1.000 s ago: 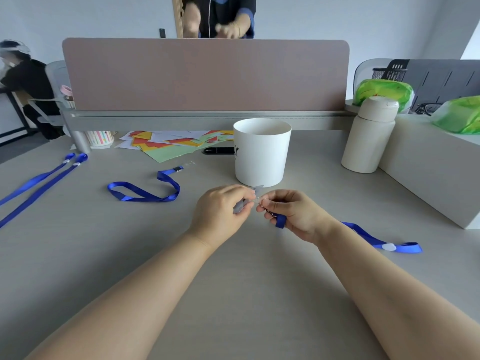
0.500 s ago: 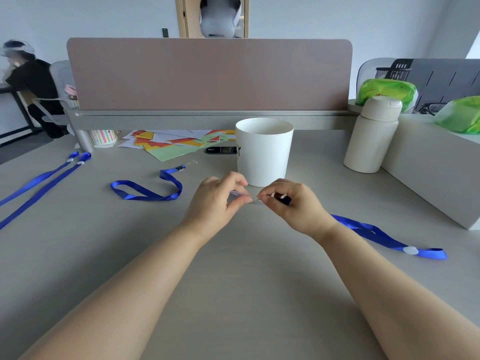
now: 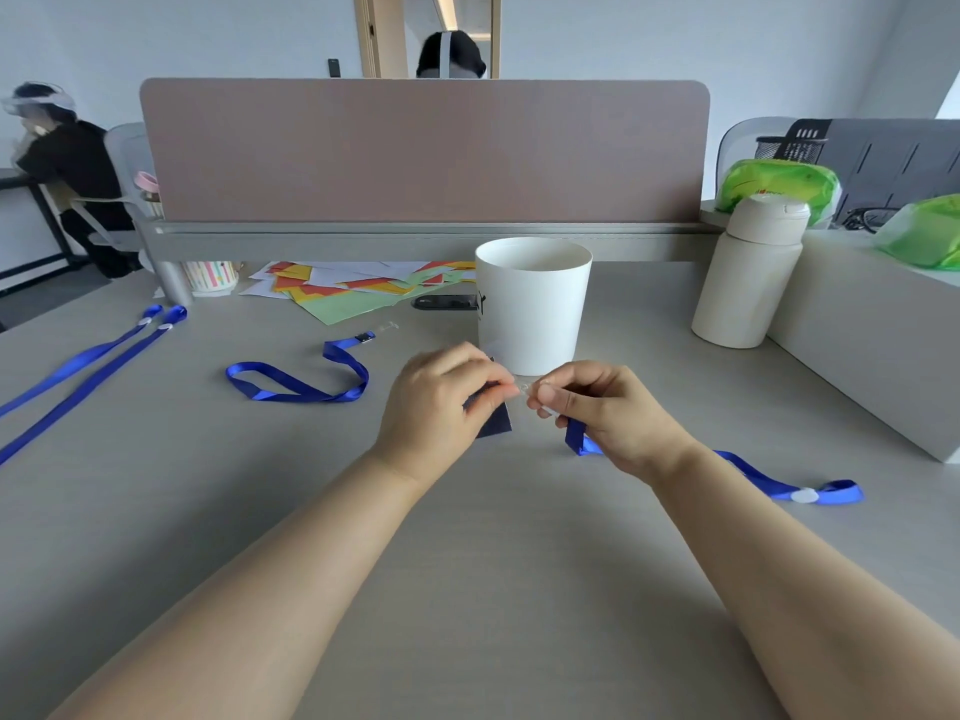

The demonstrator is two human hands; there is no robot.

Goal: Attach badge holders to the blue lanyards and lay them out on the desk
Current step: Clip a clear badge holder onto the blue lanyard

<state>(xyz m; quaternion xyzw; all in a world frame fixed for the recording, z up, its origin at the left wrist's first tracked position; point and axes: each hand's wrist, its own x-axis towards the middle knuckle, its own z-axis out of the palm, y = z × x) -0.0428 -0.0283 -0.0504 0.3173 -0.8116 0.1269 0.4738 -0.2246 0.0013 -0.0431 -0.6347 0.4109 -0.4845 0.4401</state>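
Observation:
My left hand (image 3: 441,402) pinches a small dark blue badge holder (image 3: 496,420) just in front of the white cup. My right hand (image 3: 602,413) grips the clip end of a blue lanyard (image 3: 769,478), whose ribbon trails right across the desk to a white button. The fingertips of both hands meet at a small clear clip between them. A second blue lanyard (image 3: 296,384) lies looped at centre left, its clip end pointing toward the papers. Two more blue lanyards (image 3: 88,363) lie stretched out at the far left.
A white cup (image 3: 532,304) stands just behind my hands. A cream bottle (image 3: 748,283) is at the right beside a raised grey ledge (image 3: 872,345) with green packs. Coloured papers (image 3: 358,291), a black pen and a striped cup sit by the pink partition (image 3: 426,148). People sit beyond.
My hands dipped slightly and stayed together at the clip. The dark badge holder now shows below my left fingers. The lanyard's tail shifted a little on the desk.

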